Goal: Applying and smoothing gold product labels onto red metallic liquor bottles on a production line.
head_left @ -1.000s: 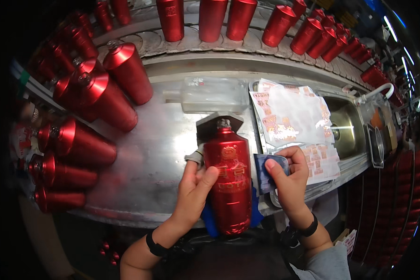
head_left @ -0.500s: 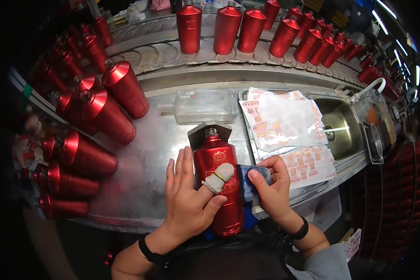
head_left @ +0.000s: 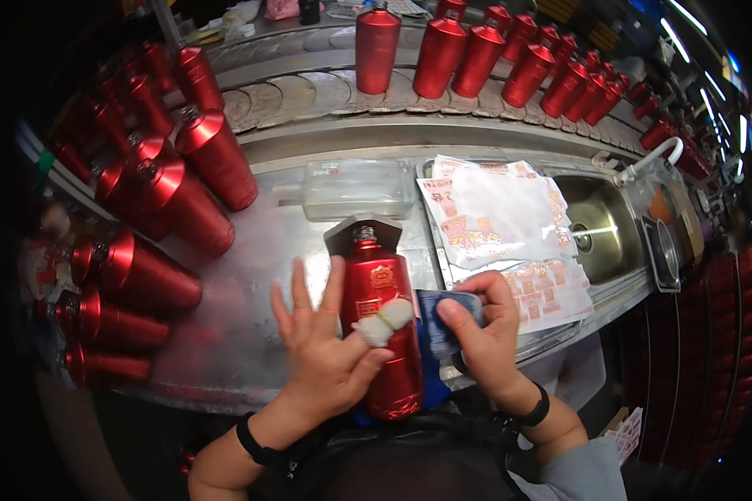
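A red metallic bottle (head_left: 380,292) with gold markings lies in front of me, its neck against a dark angular support (head_left: 336,238). My left hand (head_left: 330,346) is on its left side with the fingers spread. A white cloth cover (head_left: 382,324), bound with a yellow band, wraps my left index finger and lies across the bottle's front. My right hand (head_left: 489,334) pinches a flat dark-blue scraper-like piece (head_left: 444,316) between thumb and fingers, its edge close to the bottle's right side. Whether that edge touches the bottle I cannot make out.
Printed transfer sheets (head_left: 501,221) lie on a tray right of the bottle, beside a sink (head_left: 606,225). A clear rectangular bottle (head_left: 355,190) lies behind. Several red bottles (head_left: 217,159) stand or lie at the left. More (head_left: 378,50) line a conveyor (head_left: 301,96) at the back.
My left fingers have spread wider, and that hand has shifted slightly left. The right hand keeps its hold on the blue piece. Bottles on the conveyor have moved right.
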Demonstrator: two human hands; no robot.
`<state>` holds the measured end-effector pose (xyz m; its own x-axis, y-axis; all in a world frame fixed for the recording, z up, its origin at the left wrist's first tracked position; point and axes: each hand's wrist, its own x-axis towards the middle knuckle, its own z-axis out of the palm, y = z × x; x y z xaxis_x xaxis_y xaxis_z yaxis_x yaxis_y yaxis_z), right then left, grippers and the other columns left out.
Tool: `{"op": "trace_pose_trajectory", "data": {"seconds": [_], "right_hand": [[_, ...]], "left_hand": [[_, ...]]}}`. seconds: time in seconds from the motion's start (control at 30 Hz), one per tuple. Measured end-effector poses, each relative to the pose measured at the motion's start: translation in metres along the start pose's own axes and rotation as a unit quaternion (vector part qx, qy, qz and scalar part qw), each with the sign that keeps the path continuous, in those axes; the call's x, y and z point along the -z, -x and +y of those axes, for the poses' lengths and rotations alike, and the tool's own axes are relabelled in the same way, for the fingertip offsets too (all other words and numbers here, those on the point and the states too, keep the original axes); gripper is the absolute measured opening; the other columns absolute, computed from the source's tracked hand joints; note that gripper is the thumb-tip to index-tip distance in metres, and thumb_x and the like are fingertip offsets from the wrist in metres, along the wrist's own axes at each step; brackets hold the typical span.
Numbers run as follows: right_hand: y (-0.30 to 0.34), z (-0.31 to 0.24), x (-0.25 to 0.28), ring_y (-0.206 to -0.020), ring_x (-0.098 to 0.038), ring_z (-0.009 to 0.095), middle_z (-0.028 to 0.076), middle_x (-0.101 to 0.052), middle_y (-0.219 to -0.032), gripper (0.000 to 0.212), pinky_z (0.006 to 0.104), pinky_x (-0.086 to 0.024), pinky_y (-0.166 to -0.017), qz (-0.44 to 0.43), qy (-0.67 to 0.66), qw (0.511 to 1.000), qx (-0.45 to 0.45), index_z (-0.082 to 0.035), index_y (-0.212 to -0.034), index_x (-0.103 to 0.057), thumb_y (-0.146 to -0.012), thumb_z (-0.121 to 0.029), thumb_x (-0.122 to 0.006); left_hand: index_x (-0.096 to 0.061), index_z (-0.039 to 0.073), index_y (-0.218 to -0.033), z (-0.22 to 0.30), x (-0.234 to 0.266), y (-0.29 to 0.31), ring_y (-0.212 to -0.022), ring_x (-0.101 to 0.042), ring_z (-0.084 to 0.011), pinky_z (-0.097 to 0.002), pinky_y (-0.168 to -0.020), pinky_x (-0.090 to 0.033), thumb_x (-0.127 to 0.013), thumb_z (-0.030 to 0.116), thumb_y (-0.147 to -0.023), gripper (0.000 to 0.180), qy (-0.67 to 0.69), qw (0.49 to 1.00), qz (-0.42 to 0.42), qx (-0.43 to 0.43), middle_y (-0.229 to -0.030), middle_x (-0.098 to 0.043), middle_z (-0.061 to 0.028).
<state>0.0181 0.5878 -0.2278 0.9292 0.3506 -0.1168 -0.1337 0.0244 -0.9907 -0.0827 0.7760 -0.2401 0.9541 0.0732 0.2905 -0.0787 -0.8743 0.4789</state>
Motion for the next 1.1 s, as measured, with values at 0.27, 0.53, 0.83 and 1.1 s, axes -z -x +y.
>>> {"op": "trace_pose_trajectory", "data": {"seconds": [0.27, 0.53, 0.83, 1.1], "right_hand": [[-0.005, 0.034, 0.010, -0.074, -0.053, 0.004, 0.001, -0.059, -0.086, 0.019, 0.0203, -0.044, -0.063, 0.011, 0.051, 0.999, 0.011, -0.003, -0.102, -0.052, -0.092, -0.008, -0.067], [-0.006, 0.035, 0.013, -0.078, -0.052, 0.004, 0.000, -0.059, -0.087, 0.023, 0.0207, -0.044, -0.066, 0.038, 0.031, 0.996, 0.070, -0.003, -0.105, -0.054, -0.092, -0.012, -0.070], [0.004, 0.036, 0.030, -0.086, -0.059, 0.005, 0.004, -0.063, -0.097, 0.030, 0.0208, -0.049, -0.075, 0.014, 0.029, 0.999, 0.027, -0.003, -0.114, -0.050, -0.090, -0.005, -0.068], [0.004, -0.006, 0.011, -0.085, -0.061, 0.030, 0.012, -0.061, -0.095, 0.024, 0.0362, -0.049, -0.075, -0.005, 0.203, 0.955, 0.218, -0.004, -0.103, -0.063, -0.080, -0.002, -0.069]], "left_hand": [[-0.074, 0.016, -0.111, -0.003, -0.025, 0.019, -0.145, -0.014, -0.0540, -0.0687, -0.111, 0.002, -0.046, 0.048, -0.100, 0.044, 0.093, 0.992, 0.045, 0.075, -0.155, -0.025, -0.0324], [-0.073, 0.017, -0.114, 0.004, -0.012, 0.016, -0.146, -0.014, -0.0517, -0.0688, -0.111, 0.002, -0.052, 0.042, -0.097, 0.037, 0.076, 0.995, 0.043, 0.052, -0.156, -0.026, -0.0298], [-0.075, 0.021, -0.105, 0.040, 0.014, -0.020, -0.146, -0.013, -0.0515, -0.0687, -0.111, 0.004, -0.063, 0.038, -0.090, 0.026, -0.038, 0.997, -0.037, -0.052, -0.156, -0.030, -0.0253], [-0.071, 0.022, -0.121, 0.004, -0.012, 0.016, -0.147, -0.009, -0.0494, -0.0662, -0.113, 0.004, -0.044, 0.044, -0.100, 0.041, 0.004, 0.997, 0.064, 0.047, -0.158, -0.025, -0.0253]]}}
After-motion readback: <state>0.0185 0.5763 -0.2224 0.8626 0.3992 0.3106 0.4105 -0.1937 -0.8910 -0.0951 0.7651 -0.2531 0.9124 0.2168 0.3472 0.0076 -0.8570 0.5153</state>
